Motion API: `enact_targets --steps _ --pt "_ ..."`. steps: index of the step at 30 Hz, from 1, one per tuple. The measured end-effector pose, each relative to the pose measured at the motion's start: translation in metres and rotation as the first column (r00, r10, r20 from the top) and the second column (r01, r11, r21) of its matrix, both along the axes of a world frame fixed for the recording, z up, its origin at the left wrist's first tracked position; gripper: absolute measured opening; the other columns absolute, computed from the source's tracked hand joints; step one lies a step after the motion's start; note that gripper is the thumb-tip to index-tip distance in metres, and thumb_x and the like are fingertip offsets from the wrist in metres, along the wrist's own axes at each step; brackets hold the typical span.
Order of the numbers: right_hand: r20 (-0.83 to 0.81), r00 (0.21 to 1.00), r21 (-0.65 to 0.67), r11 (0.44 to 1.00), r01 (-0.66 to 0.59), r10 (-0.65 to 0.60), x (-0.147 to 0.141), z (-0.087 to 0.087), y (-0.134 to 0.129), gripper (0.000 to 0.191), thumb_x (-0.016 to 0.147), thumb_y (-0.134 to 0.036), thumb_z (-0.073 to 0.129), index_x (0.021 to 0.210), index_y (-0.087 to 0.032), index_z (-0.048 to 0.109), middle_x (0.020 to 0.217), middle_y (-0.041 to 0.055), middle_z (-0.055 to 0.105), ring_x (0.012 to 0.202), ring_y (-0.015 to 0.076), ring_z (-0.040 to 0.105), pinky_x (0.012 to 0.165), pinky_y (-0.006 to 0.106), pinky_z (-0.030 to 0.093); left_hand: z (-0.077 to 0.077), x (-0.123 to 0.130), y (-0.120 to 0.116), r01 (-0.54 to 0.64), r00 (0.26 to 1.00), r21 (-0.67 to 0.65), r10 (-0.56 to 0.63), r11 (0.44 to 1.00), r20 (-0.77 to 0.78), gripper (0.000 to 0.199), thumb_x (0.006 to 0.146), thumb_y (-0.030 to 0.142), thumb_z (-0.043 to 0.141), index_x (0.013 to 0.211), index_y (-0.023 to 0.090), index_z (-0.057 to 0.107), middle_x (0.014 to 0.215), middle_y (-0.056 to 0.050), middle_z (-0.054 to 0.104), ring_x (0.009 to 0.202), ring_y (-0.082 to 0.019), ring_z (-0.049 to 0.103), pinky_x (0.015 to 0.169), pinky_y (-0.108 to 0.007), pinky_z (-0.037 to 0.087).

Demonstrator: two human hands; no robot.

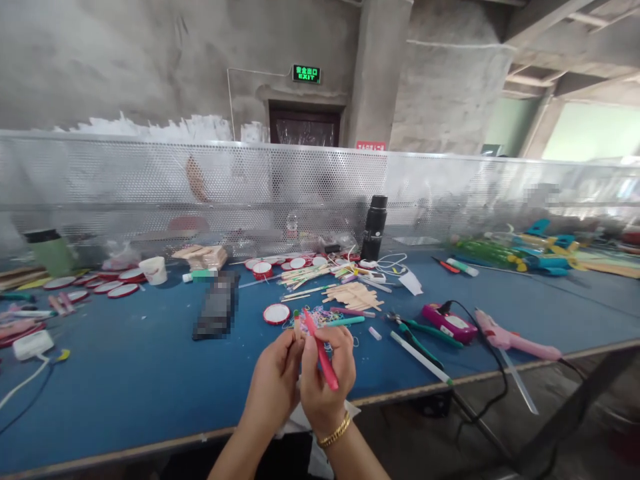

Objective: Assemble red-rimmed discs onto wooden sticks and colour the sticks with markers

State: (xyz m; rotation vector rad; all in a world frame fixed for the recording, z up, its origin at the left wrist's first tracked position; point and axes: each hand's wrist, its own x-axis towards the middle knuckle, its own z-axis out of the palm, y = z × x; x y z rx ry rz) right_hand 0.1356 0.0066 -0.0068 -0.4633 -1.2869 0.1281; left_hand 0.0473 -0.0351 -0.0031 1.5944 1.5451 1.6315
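Note:
My right hand grips a red marker pen, its tip pointing up and away from me. Pinched in my left hand is a wooden craft stick with green and red colouring at its upper end. The marker's tip is close beside the stick; whether they touch I cannot tell. Just beyond my fingers lies a heap of small coloured loops, partly hidden, with a teal pen by it. A pile of plain craft sticks lies farther back.
Right of my hands are green-handled pliers, a white pen, a purple device and a pink glue gun. A black bottle stands by the perforated metal screen. A phone and red-rimmed discs lie left.

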Motion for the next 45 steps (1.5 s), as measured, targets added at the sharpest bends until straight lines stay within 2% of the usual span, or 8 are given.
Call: enact_targets --steps 8,14,19,23,30,34,39,45 --pt "-0.001 0.999 -0.014 0.999 0.04 -0.04 -0.002 -0.004 -0.004 0.014 0.09 -0.012 0.061 0.1 -0.021 0.058 0.087 0.002 0.066 0.079 0.0194 0.065 0.088 0.047 0.05 -0.002 -0.002 0.001 0.037 0.997 -0.073 -0.032 0.997 0.069 0.036 0.096 0.052 0.054 0.078 0.02 0.059 0.074 -0.001 0.059 0.069 -0.016 0.048 0.061 -0.024 0.041" --pt "-0.034 0.999 -0.065 0.998 0.009 -0.011 -0.002 -0.006 -0.004 0.017 0.089 -0.01 0.06 0.102 -0.021 0.059 0.085 0.0023 0.064 0.08 0.02 0.064 0.091 0.05 0.047 -0.001 -0.002 0.0 0.042 0.996 -0.123 -0.031 0.992 0.087 0.034 0.097 0.047 0.054 0.075 0.021 0.054 0.073 0.0 0.057 0.067 -0.015 0.045 0.062 -0.023 0.041" --pt "-0.052 0.997 -0.045 0.997 -0.064 0.062 -0.001 -0.004 -0.003 0.02 0.086 -0.008 0.059 0.101 -0.021 0.059 0.084 0.0014 0.064 0.078 0.0198 0.065 0.092 0.05 0.046 -0.002 -0.001 0.0 0.044 0.995 -0.125 -0.032 0.991 0.089 0.034 0.092 0.05 0.059 0.075 0.021 0.058 0.072 -0.002 0.061 0.066 -0.016 0.05 0.06 -0.025 0.045" --pt "-0.045 0.983 -0.022 0.984 -0.179 0.178 0.0 0.0 -0.002 0.022 0.083 -0.008 0.057 0.1 -0.022 0.056 0.08 -0.0006 0.063 0.071 0.018 0.061 0.088 0.048 0.045 0.009 0.001 0.0 -0.077 0.992 -0.075 0.084 0.994 0.094 0.036 0.083 0.056 0.065 0.069 0.023 0.063 0.066 -0.003 0.063 0.06 -0.018 0.054 0.056 -0.028 0.049" --pt "-0.056 0.972 -0.027 0.973 -0.228 0.226 0.0 0.006 0.0 0.018 0.086 -0.01 0.055 0.099 -0.023 0.054 0.077 -0.0013 0.063 0.067 0.0166 0.06 0.085 0.047 0.046 0.026 0.005 0.001 -0.091 0.992 -0.109 0.099 0.99 0.075 0.035 0.078 0.056 0.068 0.064 0.024 0.064 0.061 -0.002 0.063 0.055 -0.018 0.054 0.053 -0.028 0.051" --pt "-0.06 0.981 -0.015 0.983 -0.183 0.182 -0.001 0.003 0.0 0.015 0.087 -0.011 0.054 0.097 -0.023 0.053 0.074 -0.0035 0.061 0.064 0.0145 0.058 0.086 0.046 0.044 0.022 0.005 -0.001 -0.078 0.996 -0.073 0.081 0.994 0.039 0.036 0.086 0.052 0.064 0.068 0.021 0.062 0.063 -0.002 0.062 0.057 -0.016 0.053 0.055 -0.024 0.049" --pt "-0.017 0.988 0.033 0.988 -0.153 0.154 0.002 0.002 0.001 0.016 0.085 -0.007 0.054 0.096 -0.019 0.055 0.076 -0.0028 0.062 0.064 0.0132 0.059 0.093 0.047 0.04 0.015 0.004 -0.003 0.025 0.996 -0.108 -0.016 0.994 0.082 0.035 0.09 0.047 0.063 0.071 0.018 0.059 0.068 -0.001 0.06 0.063 -0.014 0.053 0.06 -0.021 0.048" --pt "-0.052 0.98 0.011 0.982 -0.19 0.19 0.004 0.004 0.001 0.02 0.083 -0.003 0.054 0.098 -0.017 0.055 0.079 -0.0014 0.061 0.069 0.0144 0.059 0.093 0.05 0.041 0.009 0.001 -0.004 -0.013 0.99 -0.146 0.033 0.989 0.137 0.033 0.093 0.047 0.059 0.076 0.019 0.062 0.067 0.001 0.057 0.059 -0.013 0.048 0.056 -0.02 0.045"
